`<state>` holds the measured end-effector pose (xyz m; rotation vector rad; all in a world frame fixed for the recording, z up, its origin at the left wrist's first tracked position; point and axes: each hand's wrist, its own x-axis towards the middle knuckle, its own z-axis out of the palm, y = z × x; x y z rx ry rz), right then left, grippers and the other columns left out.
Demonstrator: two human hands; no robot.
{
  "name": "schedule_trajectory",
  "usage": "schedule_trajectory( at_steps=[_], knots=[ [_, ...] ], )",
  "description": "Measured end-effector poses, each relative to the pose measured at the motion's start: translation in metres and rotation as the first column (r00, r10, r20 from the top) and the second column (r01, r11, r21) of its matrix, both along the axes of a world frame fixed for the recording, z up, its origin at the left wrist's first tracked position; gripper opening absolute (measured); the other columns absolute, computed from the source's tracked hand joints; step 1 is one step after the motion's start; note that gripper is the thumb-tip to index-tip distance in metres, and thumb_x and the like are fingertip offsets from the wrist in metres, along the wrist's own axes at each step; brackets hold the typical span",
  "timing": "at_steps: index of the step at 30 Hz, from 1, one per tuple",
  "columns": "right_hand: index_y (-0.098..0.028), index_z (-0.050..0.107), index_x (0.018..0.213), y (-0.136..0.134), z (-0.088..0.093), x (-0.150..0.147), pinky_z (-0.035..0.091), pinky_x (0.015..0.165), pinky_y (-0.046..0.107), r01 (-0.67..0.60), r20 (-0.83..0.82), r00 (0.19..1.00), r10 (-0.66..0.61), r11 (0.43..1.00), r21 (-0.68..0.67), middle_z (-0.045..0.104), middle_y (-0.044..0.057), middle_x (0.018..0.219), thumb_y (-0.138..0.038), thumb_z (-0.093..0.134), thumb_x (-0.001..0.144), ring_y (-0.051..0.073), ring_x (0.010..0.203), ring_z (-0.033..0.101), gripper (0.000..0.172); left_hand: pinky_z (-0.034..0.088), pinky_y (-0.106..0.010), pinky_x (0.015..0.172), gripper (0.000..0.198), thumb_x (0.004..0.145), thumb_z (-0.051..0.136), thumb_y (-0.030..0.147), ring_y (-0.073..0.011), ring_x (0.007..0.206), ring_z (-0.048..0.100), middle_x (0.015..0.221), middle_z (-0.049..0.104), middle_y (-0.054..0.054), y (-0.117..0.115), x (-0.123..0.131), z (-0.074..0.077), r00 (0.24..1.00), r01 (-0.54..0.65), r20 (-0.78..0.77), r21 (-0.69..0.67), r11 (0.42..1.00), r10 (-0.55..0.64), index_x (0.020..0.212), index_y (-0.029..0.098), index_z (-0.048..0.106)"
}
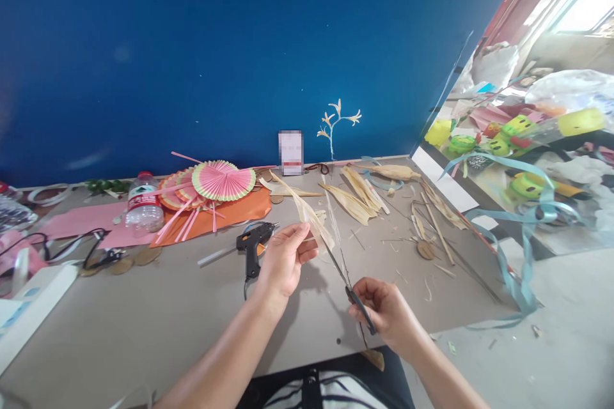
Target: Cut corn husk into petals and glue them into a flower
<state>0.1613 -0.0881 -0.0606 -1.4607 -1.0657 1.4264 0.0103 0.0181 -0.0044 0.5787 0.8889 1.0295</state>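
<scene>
My left hand point(286, 259) pinches a pale dried corn husk point(303, 208) between thumb and fingers, over the middle of the table. In my right hand point(378, 310) is a pair of scissors point(361, 308) with dark handles. Their blades point up and left and meet the husk's lower end, close to my left fingers. Whether the blades are apart is hard to make out. A cut husk piece point(374, 358) lies low, near my lap. More dried husks point(357, 195) rest on the table beyond my hands.
A black glue gun point(252, 246) lies left of my left hand. Farther left are paper fans point(223, 182), a plastic bottle point(144, 204) and orange paper point(242, 209). A wire stem with husk flowers point(332, 131) stands against the blue panel point(230, 45). Blue ribbon point(525, 255) hangs at the right edge.
</scene>
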Motion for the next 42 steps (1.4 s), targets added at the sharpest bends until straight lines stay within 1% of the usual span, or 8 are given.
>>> schedule_trajectory(
  at_steps=[4,8,13,19,23,31,38,42],
  knots=[
    [-0.016,0.050,0.063,0.001,0.002,0.001,0.018,0.041,0.019,-0.001,-0.015,1.000,0.001,1.000,-0.001,0.036,-0.008,0.045,-0.035,0.073,0.054,0.005,0.043,0.026,0.031,0.046,-0.018,0.045,0.024,0.056,0.072,0.029,-0.0115,0.053,0.061,0.065,0.066,-0.004,-0.002,0.001,-0.001,1.000,0.021,-0.016,0.002,1.000,-0.021,0.068,0.012,0.060],
    [-0.016,0.050,0.063,0.001,0.005,0.000,0.020,0.040,0.019,-0.007,-0.036,0.999,0.007,1.000,-0.010,0.039,-0.008,0.045,-0.033,0.073,0.055,0.005,0.043,0.028,0.030,0.047,-0.018,0.047,0.023,0.059,0.071,0.030,-0.0108,0.054,0.061,0.065,0.066,-0.003,-0.005,0.002,-0.004,0.998,0.045,-0.037,0.013,0.999,-0.044,0.070,0.012,0.061],
    [-0.016,0.049,0.060,0.001,0.008,-0.001,0.022,0.041,0.019,0.022,-0.059,0.998,-0.022,1.000,-0.002,0.041,-0.007,0.046,-0.031,0.073,0.055,0.006,0.043,0.030,0.029,0.047,-0.017,0.046,0.023,0.060,0.070,0.031,-0.0115,0.056,0.062,0.067,0.067,-0.004,-0.005,0.003,-0.004,0.998,0.061,-0.031,0.024,0.998,-0.060,0.070,0.012,0.061],
    [-0.015,0.051,0.061,0.001,0.014,-0.001,0.021,0.040,0.019,0.024,-0.026,0.999,-0.024,0.999,-0.026,0.041,-0.007,0.044,-0.033,0.074,0.052,0.005,0.042,0.030,0.030,0.047,-0.017,0.048,0.023,0.062,0.069,0.032,-0.0109,0.056,0.062,0.066,0.066,-0.003,-0.006,0.004,-0.005,0.994,0.094,-0.058,0.044,0.995,-0.091,0.070,0.012,0.062],
    [-0.015,0.050,0.059,0.002,0.018,-0.001,0.022,0.041,0.019,0.035,-0.045,0.998,-0.036,0.999,-0.025,0.042,-0.006,0.044,-0.035,0.074,0.051,0.006,0.043,0.031,0.032,0.046,-0.017,0.048,0.025,0.062,0.069,0.034,-0.0105,0.056,0.062,0.066,0.066,-0.003,-0.008,0.005,-0.005,0.988,0.121,-0.099,0.057,0.991,-0.115,0.070,0.012,0.063],
    [-0.015,0.050,0.059,0.001,0.020,0.000,0.021,0.041,0.019,0.035,-0.068,0.997,-0.037,0.999,-0.027,0.041,-0.007,0.044,-0.033,0.075,0.050,0.005,0.042,0.029,0.032,0.046,-0.018,0.048,0.025,0.060,0.069,0.035,-0.0107,0.054,0.061,0.063,0.067,-0.003,-0.009,0.005,-0.003,0.986,0.133,-0.104,0.049,0.990,-0.128,0.068,0.012,0.063],
    [-0.015,0.050,0.061,0.000,0.022,0.004,0.020,0.041,0.019,0.005,-0.050,0.999,-0.006,1.000,-0.031,0.042,-0.007,0.046,-0.031,0.072,0.054,0.005,0.043,0.029,0.028,0.046,-0.019,0.051,0.026,0.066,0.065,0.037,-0.0128,0.058,0.062,0.060,0.066,-0.004,-0.010,0.002,-0.003,0.964,0.219,-0.175,0.100,0.971,-0.200,0.072,0.012,0.064],
    [-0.015,0.050,0.060,0.001,0.026,0.005,0.022,0.041,0.019,0.016,-0.016,1.000,-0.017,0.999,-0.044,0.043,-0.006,0.046,-0.031,0.072,0.054,0.005,0.043,0.031,0.028,0.046,-0.020,0.053,0.026,0.069,0.061,0.038,-0.0138,0.060,0.063,0.062,0.066,-0.005,-0.009,0.001,-0.001,0.948,0.266,-0.212,0.128,0.955,-0.236,0.070,0.012,0.063]
  ],
)
